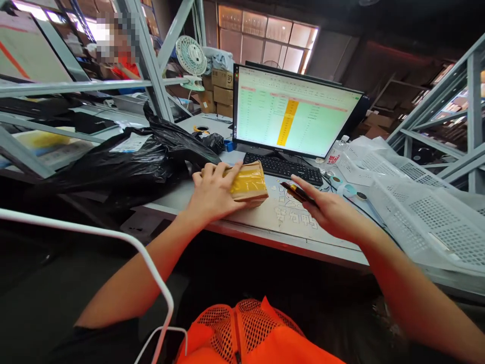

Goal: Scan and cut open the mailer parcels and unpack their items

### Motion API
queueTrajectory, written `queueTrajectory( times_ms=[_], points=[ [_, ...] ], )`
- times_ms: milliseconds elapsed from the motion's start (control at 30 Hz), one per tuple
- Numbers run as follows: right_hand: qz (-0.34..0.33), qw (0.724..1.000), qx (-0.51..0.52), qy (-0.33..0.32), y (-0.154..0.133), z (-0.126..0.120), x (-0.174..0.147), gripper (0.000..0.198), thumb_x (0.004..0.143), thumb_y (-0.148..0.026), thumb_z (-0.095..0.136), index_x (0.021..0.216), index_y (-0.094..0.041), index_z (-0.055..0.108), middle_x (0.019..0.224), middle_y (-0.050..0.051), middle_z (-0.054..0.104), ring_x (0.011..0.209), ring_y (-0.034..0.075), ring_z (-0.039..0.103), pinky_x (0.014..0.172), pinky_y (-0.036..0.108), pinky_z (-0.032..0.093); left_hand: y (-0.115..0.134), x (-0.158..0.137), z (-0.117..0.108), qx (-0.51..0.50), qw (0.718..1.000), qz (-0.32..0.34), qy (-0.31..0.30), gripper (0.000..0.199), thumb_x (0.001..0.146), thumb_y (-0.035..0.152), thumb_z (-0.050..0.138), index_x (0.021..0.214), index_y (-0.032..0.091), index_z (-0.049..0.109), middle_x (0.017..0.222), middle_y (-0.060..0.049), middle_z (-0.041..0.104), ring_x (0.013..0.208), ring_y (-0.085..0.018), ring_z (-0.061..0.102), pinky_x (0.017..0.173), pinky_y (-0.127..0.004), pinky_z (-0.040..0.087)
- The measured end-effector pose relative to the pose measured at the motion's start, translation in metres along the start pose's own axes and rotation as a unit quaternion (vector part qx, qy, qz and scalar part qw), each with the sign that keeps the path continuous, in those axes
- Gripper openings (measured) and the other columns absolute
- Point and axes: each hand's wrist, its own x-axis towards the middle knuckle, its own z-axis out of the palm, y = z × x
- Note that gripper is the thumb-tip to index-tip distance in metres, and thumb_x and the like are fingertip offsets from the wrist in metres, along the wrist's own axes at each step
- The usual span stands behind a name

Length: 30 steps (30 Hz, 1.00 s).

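A small cardboard box [249,183] with yellow tape over its top sits near the front edge of the desk. My left hand [214,194] grips the box from its left side, fingers over the top and thumb along the near face. To the right of the box, and apart from it, my right hand [331,210] holds a dark, slim tool with a yellow spot, which looks like a utility knife [299,193]. Its tip points left, toward the box. Whether a blade is out is too small to tell.
A black plastic bag [151,151] with a white label lies left of the box. Behind stand a keyboard [284,168] and a lit monitor [291,111]. White perforated baskets [428,202] are on the right. A small fan [191,55] stands by the metal frame [146,65].
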Motion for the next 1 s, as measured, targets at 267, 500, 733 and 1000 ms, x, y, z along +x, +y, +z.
queueTrajectory(
  times_ms=[267, 500, 733, 1000],
  points=[
    [-0.194, 0.98, 0.04, 0.036, 0.009, -0.009, 0.071, 0.059, 0.107, -0.024, 0.046, 0.165, -0.031, 0.043, 0.156, 0.003, 0.061, 0.135, 0.023, 0.066, 0.114, 0.037, 0.054, -0.033, -0.004, 0.006, -0.157, 0.987, 0.031, 0.029, 0.111, 0.072, 0.052, 0.09, 0.167, 0.027, 0.039, 0.139, -0.011, 0.056, 0.124, -0.035, 0.051, 0.114, -0.053, 0.046],
    [-0.244, 0.966, 0.087, 0.002, 0.017, 0.012, 0.095, 0.061, 0.107, -0.021, 0.047, 0.167, -0.029, 0.041, 0.159, 0.003, 0.058, 0.14, 0.021, 0.062, 0.117, 0.033, 0.049, -0.054, -0.009, 0.015, -0.216, 0.976, 0.032, 0.026, 0.108, 0.072, 0.048, 0.089, 0.166, 0.025, 0.041, 0.141, -0.01, 0.056, 0.128, -0.032, 0.052, 0.119, -0.05, 0.045],
    [-0.167, 0.985, 0.011, -0.05, 0.053, 0.042, 0.092, 0.059, 0.108, -0.022, 0.045, 0.166, -0.031, 0.042, 0.156, 0.005, 0.061, 0.134, 0.022, 0.066, 0.111, 0.034, 0.053, -0.091, -0.009, 0.027, -0.292, 0.956, -0.014, 0.027, 0.114, 0.068, 0.062, 0.09, 0.165, 0.026, 0.044, 0.146, -0.01, 0.056, 0.136, -0.035, 0.053, 0.123, -0.052, 0.041],
    [0.115, 0.962, -0.197, -0.151, 0.129, 0.089, 0.032, 0.064, 0.109, -0.02, 0.035, 0.169, -0.043, 0.031, 0.137, 0.012, 0.07, 0.106, 0.03, 0.075, 0.084, 0.039, 0.056, -0.11, -0.031, 0.105, -0.537, 0.835, -0.12, -0.034, 0.135, 0.063, 0.084, 0.082, 0.169, 0.017, 0.032, 0.166, -0.019, 0.046, 0.152, -0.046, 0.044, 0.126, -0.053, 0.041]
  ],
)
